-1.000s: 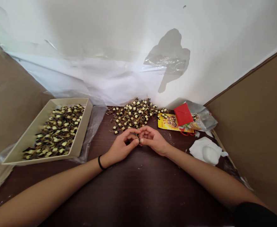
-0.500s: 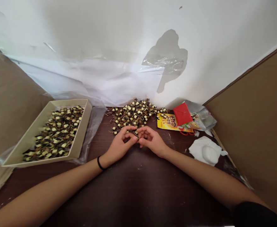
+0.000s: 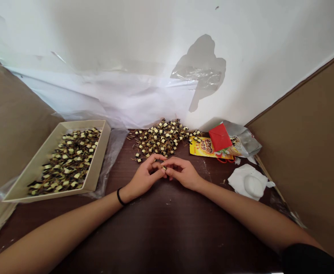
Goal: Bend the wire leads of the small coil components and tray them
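My left hand point(image 3: 145, 176) and my right hand point(image 3: 182, 173) meet fingertip to fingertip over the dark wooden table point(image 3: 167, 232). Both pinch one small wired part point(image 3: 164, 166) with a pale block on it; most of it is hidden by the fingers. A black band circles my left wrist. Just beyond the hands lies a loose pile of the same small parts point(image 3: 161, 138), black and cream with brown wires.
A cream tray point(image 3: 101, 152) at the left holds many more of these parts, on clear plastic sheet. At the right lie a yellow snack packet point(image 3: 204, 147), a red packet point(image 3: 220, 137), a silver bag point(image 3: 245, 141) and crumpled white tissue point(image 3: 249, 182). Cardboard walls stand on both sides.
The hands have stayed in place in front of the pile. The fingers have shifted a little around the small part, with the right fingers now curled lower over it.
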Action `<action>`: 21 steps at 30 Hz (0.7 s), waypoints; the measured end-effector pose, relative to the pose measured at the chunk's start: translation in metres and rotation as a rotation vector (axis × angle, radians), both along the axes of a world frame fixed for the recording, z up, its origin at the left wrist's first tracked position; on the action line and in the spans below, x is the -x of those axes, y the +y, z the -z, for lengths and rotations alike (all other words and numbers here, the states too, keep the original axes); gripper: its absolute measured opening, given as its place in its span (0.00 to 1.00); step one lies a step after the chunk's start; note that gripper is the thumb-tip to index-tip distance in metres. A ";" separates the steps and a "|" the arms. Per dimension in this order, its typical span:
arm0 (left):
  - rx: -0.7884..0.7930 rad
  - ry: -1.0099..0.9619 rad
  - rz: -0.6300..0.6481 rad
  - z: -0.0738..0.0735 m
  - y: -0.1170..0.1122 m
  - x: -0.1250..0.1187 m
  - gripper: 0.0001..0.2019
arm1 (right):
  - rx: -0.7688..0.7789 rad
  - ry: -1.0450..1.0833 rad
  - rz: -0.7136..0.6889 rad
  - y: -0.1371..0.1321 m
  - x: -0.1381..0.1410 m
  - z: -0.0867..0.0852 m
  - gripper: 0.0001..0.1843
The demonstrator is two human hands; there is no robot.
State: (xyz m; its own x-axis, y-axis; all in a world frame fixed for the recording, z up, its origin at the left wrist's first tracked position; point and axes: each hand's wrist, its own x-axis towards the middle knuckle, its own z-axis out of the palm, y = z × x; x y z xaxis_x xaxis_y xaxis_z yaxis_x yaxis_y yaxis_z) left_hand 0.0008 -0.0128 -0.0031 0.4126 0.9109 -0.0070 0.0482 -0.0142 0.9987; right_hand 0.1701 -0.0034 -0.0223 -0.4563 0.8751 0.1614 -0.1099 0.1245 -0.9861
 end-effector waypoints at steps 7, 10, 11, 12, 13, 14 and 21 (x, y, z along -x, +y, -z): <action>-0.196 0.206 -0.228 -0.003 -0.008 -0.004 0.12 | -0.325 -0.234 0.250 -0.011 0.000 -0.005 0.11; -0.229 0.241 -0.244 -0.002 -0.008 -0.005 0.12 | -0.445 -0.295 0.300 -0.015 0.000 -0.008 0.08; -0.235 0.249 -0.246 -0.001 -0.008 -0.005 0.12 | -0.465 -0.299 0.319 -0.015 0.000 -0.008 0.07; -0.242 0.257 -0.247 -0.001 -0.008 -0.006 0.12 | -0.479 -0.296 0.338 -0.015 0.000 -0.009 0.06; -0.252 0.266 -0.250 -0.001 -0.007 -0.006 0.12 | -0.489 -0.290 0.357 -0.015 0.000 -0.009 0.05; -0.261 0.276 -0.255 -0.001 -0.007 -0.006 0.12 | -0.497 -0.284 0.376 -0.014 0.000 -0.009 0.05; -0.253 0.287 -0.277 -0.001 -0.007 -0.006 0.11 | -0.477 -0.334 0.436 -0.012 0.000 -0.007 0.04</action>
State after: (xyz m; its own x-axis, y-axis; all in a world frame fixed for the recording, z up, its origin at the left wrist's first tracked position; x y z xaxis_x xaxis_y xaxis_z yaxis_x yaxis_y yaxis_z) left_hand 0.0070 -0.0196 -0.0024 0.1678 0.9741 0.1515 0.3582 -0.2034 0.9112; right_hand 0.1698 -0.0157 -0.0152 -0.1735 0.8579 0.4836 0.3457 0.5129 -0.7858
